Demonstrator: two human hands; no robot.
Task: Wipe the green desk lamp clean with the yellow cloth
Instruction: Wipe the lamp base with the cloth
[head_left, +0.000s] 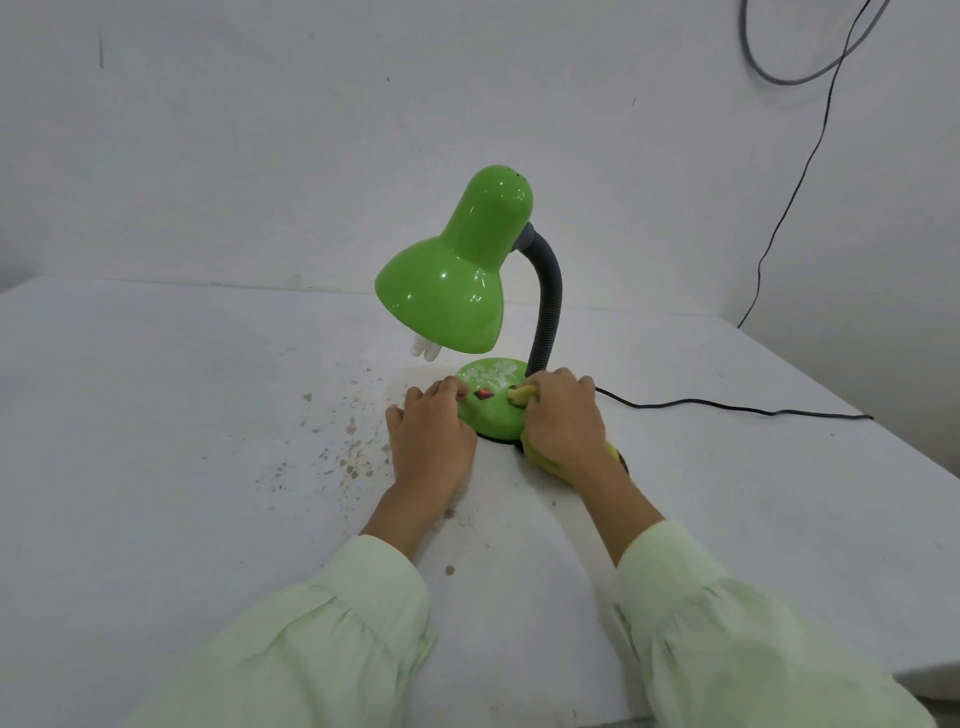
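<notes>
The green desk lamp (452, 270) stands upright on the white table, its glossy shade tilted down to the left on a grey flexible neck (548, 306). Its round green base (491, 410) carries a red switch and whitish smears on the far side. My left hand (428, 431) rests on the base's left edge, fingers curled over it. My right hand (563, 418) presses the bunched yellow cloth (545, 460) against the right side of the base; most of the cloth is hidden under the hand.
The white table (182, 441) has brown specks and stains left of the lamp. A black power cord (727, 408) runs right from the base across the table. Further cables hang on the white wall (810, 171) at the right.
</notes>
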